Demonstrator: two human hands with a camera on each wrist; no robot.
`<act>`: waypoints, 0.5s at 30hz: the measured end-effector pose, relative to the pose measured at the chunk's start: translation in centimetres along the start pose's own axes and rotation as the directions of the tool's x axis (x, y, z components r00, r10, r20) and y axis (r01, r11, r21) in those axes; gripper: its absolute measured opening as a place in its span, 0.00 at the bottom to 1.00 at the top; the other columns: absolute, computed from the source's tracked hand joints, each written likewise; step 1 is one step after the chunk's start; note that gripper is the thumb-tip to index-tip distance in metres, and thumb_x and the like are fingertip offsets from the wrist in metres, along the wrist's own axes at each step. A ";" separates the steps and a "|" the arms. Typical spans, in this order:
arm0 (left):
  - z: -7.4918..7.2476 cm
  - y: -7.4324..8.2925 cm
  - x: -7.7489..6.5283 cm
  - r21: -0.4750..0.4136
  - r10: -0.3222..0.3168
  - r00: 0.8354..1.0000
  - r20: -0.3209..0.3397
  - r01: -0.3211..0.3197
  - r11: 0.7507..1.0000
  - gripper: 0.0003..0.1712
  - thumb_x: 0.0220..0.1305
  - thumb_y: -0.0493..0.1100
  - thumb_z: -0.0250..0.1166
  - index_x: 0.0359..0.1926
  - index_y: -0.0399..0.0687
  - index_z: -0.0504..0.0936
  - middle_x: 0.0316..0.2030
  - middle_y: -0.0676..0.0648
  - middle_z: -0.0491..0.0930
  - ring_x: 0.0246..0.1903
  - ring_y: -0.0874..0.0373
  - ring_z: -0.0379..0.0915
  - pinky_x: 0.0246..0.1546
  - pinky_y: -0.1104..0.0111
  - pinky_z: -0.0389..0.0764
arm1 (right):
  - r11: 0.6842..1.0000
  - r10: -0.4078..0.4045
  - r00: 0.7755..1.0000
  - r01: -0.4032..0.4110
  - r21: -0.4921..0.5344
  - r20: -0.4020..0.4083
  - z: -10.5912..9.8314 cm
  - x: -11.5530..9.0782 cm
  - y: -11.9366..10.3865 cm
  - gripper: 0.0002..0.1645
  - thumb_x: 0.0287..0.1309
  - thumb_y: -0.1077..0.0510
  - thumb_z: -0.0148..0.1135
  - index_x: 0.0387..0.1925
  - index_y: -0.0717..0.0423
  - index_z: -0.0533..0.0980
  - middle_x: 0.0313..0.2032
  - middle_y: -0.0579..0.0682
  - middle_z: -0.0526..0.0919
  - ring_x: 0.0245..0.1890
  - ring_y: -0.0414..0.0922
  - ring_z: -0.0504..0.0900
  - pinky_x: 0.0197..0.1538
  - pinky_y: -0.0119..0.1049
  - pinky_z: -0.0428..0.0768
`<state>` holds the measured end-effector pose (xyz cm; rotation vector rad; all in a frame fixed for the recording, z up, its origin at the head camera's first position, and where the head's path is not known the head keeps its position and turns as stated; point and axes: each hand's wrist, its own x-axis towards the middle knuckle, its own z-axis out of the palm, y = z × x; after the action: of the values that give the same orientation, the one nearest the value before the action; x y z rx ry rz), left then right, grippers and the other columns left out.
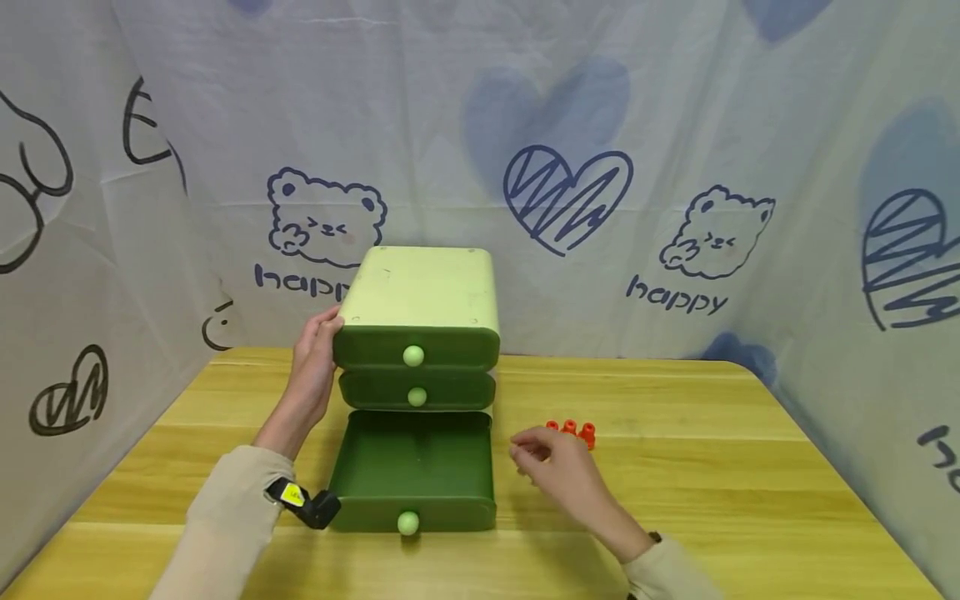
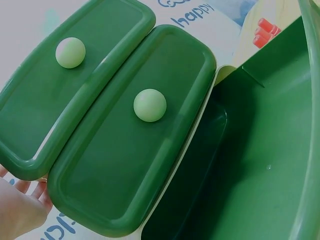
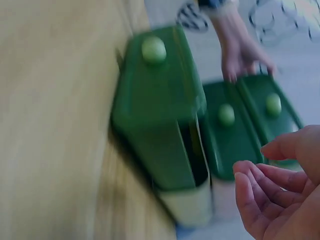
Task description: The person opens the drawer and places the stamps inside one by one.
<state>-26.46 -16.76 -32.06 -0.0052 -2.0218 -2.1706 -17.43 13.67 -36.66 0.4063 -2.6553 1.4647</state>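
A small three-drawer cabinet (image 1: 420,287) with a pale yellow-green top and dark green fronts stands on the table. Its bottom drawer (image 1: 412,514) is pulled out; the upper two drawers are closed. Against the cabinet's left side, near the top, rests my left hand (image 1: 311,367), its fingers touching the side wall. My right hand (image 1: 562,471) hovers just right of the pulled-out drawer, fingers loosely bent. In the right wrist view a gap shows between thumb and fingertips, with nothing held. Right behind this hand are several small red knobbed pieces (image 1: 587,435), partly hidden by it.
The wooden table (image 1: 712,483) stretches out on both sides of the cabinet. Behind and at the sides hangs a white cloth (image 1: 442,125) printed with hearts and bear drawings. Each drawer front carries a round pale green knob (image 1: 408,523).
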 end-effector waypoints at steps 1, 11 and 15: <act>0.0 0.0 0.0 0.000 0.002 1.000 0.001 -0.002 1.000 0.32 0.73 0.48 0.44 0.72 0.38 0.53 0.71 0.41 0.53 0.63 0.52 0.57 0.63 0.63 0.61 | 1.000 0.013 1.000 -0.013 -0.020 -0.028 -0.5 0.3 0.5 0.08 0.60 0.63 0.63 0.40 0.62 0.83 0.28 0.46 0.83 0.27 0.44 0.81 0.27 0.32 0.80; -0.1 0.0 -0.1 -0.002 0.003 1.000 0.008 -0.003 1.000 0.33 0.73 0.48 0.44 0.72 0.38 0.53 0.70 0.41 0.53 0.63 0.52 0.56 0.63 0.63 0.61 | 0.987 0.047 0.982 -0.074 -0.141 -0.185 -4.3 2.4 5.5 0.15 0.58 0.67 0.63 0.47 0.68 0.80 0.40 0.58 0.85 0.42 0.54 0.82 0.42 0.44 0.82; -0.2 -0.1 0.0 -0.006 0.000 1.000 0.013 0.000 1.000 0.33 0.73 0.48 0.44 0.73 0.38 0.52 0.71 0.41 0.52 0.63 0.53 0.56 0.62 0.63 0.61 | 0.985 0.079 0.977 -0.107 -0.138 -0.197 -5.5 2.9 7.3 0.16 0.56 0.67 0.64 0.47 0.71 0.79 0.42 0.62 0.84 0.45 0.57 0.81 0.47 0.49 0.80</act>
<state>-26.49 -16.91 -32.15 -0.0204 -2.0226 -2.1818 -22.53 21.44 -39.10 0.1236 -2.6359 1.2474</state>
